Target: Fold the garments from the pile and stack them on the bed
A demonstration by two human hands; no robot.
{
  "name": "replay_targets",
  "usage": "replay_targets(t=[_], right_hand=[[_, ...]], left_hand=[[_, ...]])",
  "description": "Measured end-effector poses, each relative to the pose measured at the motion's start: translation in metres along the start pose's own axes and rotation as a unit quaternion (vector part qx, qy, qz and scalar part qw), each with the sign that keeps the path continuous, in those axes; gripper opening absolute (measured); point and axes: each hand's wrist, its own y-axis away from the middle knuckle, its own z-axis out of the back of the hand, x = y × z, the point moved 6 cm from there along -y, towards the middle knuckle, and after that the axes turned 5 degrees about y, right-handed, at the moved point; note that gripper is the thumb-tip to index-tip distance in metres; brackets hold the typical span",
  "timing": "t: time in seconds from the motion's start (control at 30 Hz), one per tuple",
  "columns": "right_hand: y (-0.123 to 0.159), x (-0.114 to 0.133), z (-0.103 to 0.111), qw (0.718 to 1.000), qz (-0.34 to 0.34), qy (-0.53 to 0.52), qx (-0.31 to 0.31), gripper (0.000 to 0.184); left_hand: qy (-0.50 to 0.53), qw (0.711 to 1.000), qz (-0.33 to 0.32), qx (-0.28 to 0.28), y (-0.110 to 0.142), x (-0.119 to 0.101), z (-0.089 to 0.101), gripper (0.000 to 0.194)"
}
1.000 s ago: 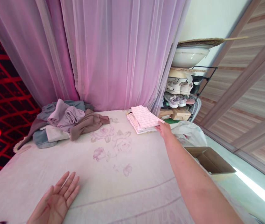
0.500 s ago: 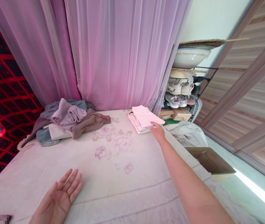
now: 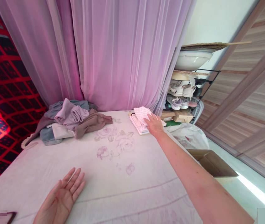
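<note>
Near white bag (image 3: 193, 136), right hand (image 3: 155, 125) on pink stack (image 3: 140, 115); left hand (image 3: 63, 196) empty; both spread.

A home, apparently a bedroom: floral sheet (image 3: 113, 180), purple curtains (image 3: 123, 56), shoe rack (image 3: 209, 82).

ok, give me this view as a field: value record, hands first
right hand: spread palm-down on the stack
left hand: palm up, holding nothing, over the sheet; contact unclear
stack: folded, pink stripes on top
heap: rumpled clothes, left of the stack
sheet: pale, floral print
behind: purple curtain
right side: shoes on a rack, bag, open box
</note>
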Motion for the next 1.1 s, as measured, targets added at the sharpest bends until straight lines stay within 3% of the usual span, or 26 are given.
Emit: replay_targets(t=[0.1, 0.23, 0.53, 1.1], right_hand=[[-0.016, -0.020, 0.002, 0.988, -0.129, -0.071, 0.055, 0.034], [-0.032, -0.046, 0.013, 0.967, -0.232, -0.098, 0.048, 0.045], [-0.028, -0.048, 0.002, 0.951, -0.266, -0.152, 0.043, 0.043], [-0.030, -0.075, -0.003, 0.915, -0.344, -0.212, -0.015, 0.048]], left_hand=[[0.000, 1.000, -0.001, -0.005, 0.000, 0.000, 0.000, 0.055], [0.002, 1.000, 0.002, -0.014, 0.000, 0.000, -0.001, 0.052], [0.005, 1.000, 0.005, -0.017, -0.002, 0.001, 0.001, 0.051], [-0.001, 1.000, 0.004, -0.027, 0.000, 0.001, -0.001, 0.054]])
